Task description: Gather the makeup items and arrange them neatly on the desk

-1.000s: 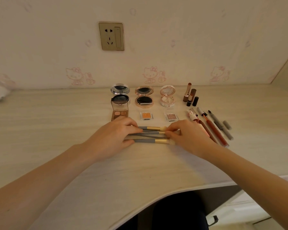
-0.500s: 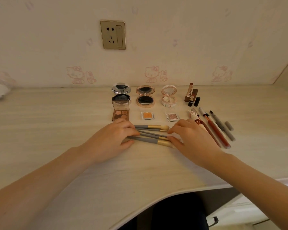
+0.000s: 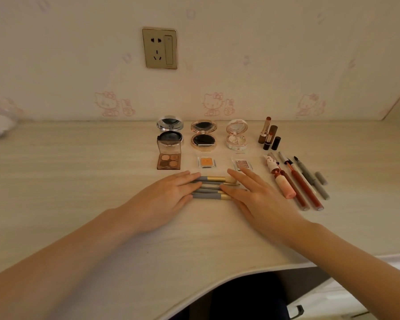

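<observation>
Still open — three compacts (image 3: pixel 203 135), pans showing

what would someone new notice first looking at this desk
Two flat, open hands, the left hand and right hand, press on either end of a bundle of grey-and-gold makeup brushes at the desk's middle. Behind them sit three open round compacts in a row.

three compacts (image 3: pixel 203 135), four brushes (image 3: pixel 209 188), two hands (image 3: pixel 164 199)
</observation>
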`<state>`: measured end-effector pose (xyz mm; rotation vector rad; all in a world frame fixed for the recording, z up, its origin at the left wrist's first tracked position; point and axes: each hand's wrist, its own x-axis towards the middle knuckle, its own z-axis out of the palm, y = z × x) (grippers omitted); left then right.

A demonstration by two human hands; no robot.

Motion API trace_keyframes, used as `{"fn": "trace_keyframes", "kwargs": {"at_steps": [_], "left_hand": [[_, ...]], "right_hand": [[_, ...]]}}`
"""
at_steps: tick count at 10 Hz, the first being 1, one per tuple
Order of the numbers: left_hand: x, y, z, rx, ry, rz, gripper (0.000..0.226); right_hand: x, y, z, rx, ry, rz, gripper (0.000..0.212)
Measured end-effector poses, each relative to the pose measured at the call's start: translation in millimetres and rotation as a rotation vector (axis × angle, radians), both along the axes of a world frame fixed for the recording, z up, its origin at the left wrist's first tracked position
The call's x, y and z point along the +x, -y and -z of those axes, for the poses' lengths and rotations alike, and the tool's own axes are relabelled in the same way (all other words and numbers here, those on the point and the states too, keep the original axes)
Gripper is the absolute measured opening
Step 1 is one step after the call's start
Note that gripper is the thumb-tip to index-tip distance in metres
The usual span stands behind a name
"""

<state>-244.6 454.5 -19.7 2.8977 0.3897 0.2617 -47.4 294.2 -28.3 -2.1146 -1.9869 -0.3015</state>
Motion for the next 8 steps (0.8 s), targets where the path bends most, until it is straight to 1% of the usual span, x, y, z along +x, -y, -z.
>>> {"fn": "trace_keyframes", "kwargs": {"at_steps": [1,2,3,4,6,8], "left_hand": [[-2.9,3.5,2.5,0.057,0.042,-0.013,0.044],[-4.0,4.6,3.9,0.061,0.040,-0.028,0.043],[-4.7,4.5,4.4,0.071,0.053,-0.033,0.044],[-6.2,6.6,3.1,0.050,0.049,-0.049,0.046],[-6.9,13.2,-2.6,0.022,0.103,-0.112,0.048],[-8.1,17.8,-4.9,0.001,0.150,-0.178,0.048]], "right_hand": [[2.8,-7.5,0.2,-0.019,0.015,-0.021,0.039],[1.8,-11.0,-0.2,-0.024,0.001,-0.032,0.039],[0.6,-10.7,0.8,-0.041,-0.033,-0.031,0.041],[1.1,-9.3,2.1,-0.080,-0.109,-0.026,0.046],[-2.6,-6.1,-2.4,-0.045,-0.126,-0.021,0.048],[-7.3,2.4,-7.0,0.008,-0.196,0.020,0.048]]}}
